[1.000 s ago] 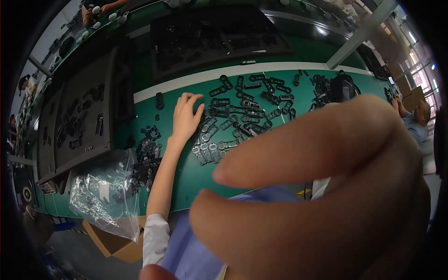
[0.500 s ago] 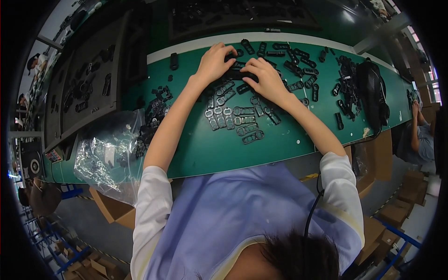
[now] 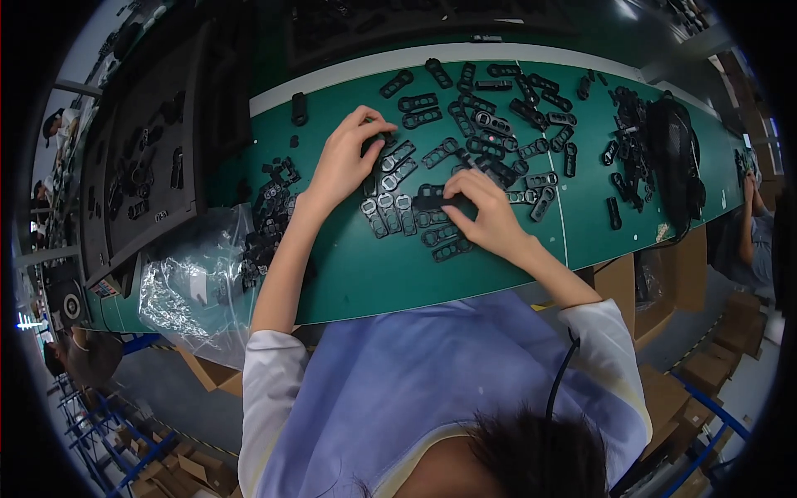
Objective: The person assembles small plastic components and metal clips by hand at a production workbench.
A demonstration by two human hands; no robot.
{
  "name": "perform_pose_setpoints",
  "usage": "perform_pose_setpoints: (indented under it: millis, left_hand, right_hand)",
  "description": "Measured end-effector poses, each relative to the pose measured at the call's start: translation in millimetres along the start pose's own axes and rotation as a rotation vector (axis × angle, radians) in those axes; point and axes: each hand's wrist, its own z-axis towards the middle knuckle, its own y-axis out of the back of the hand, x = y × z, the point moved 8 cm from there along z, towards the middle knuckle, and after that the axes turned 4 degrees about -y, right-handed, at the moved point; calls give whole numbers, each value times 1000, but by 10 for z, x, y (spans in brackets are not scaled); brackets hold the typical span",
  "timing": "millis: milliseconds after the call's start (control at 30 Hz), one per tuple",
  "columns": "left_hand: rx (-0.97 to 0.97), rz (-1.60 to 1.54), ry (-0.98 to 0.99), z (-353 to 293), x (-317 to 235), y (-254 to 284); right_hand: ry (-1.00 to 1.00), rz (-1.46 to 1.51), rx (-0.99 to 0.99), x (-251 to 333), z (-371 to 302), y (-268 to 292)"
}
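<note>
Right hand point(image 3: 488, 216): thumb and fingers pinch a dark piece point(image 3: 428, 201), middle of the frame.
Left hand point(image 3: 342, 162): half curled, left of the middle; cannot tell if it holds anything.
Black parts point(image 3: 496, 124): spread on the green table point(image 3: 357, 282), upper middle.

Moderate, fairly even indoor light falls across a green worktop point(image 3: 365, 290), while a dark tray point(image 3: 166, 91) at left sinks toward black. Glare breaks into white flecks on a clear plastic bag point(image 3: 195, 290), and a pale patch of shine point(image 3: 625, 10) marks the upper right. Small bright lights point(image 3: 30, 321) glow at the left rim. Fisheye distortion bows the worktop's edges inside a black border; dark hair point(image 3: 535, 452) at bottom looks soft, small black parts point(image 3: 385, 214) mid-frame reasonably crisp
</note>
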Motion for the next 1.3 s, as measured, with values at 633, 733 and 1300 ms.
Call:
perform_pose_setpoints:
  millis: [633, 733, 1300]
  left_hand:
    - [-367, 723, 565, -1179, 932, 1486]
    - [-373, 811, 498, -1262, 929, 1458]
    - [-315, 508, 329, -475, 637, 900]
  right_hand:
    - [44, -287, 65, 222, 75, -96]
    - [28, -284, 34, 201, 90, -83]
    - [23, -240, -90, 183, -12, -44]
